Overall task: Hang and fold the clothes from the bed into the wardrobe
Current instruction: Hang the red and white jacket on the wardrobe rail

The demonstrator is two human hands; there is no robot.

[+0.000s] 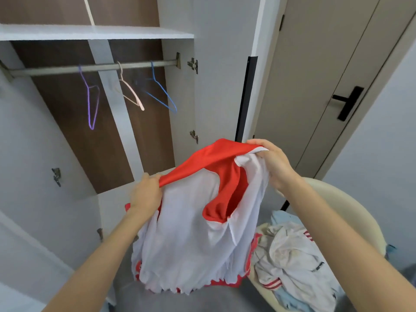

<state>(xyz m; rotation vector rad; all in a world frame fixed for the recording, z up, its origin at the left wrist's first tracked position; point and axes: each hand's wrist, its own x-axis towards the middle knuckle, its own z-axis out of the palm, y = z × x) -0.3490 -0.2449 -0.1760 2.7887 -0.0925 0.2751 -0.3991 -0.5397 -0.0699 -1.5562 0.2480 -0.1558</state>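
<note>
garment (191, 233): white body, red neck lining, red-striped hem | purple hanger (91, 104); white hanger (131, 93); blue hanger (162, 91) | back panel (67, 104): brown wood grain | shelf (135, 32): white | door (315, 75): beige | handle (349, 103): black | chair (351, 206): cream | clothes pile (290, 253): white, red stripes, pale blue

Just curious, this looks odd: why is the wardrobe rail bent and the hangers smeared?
Head view: the wide-angle lens bows the rail and slants the door; the blue hanger looks blurred; the garment, left hand and right hand look sharper; light is soft, without glare.
</note>
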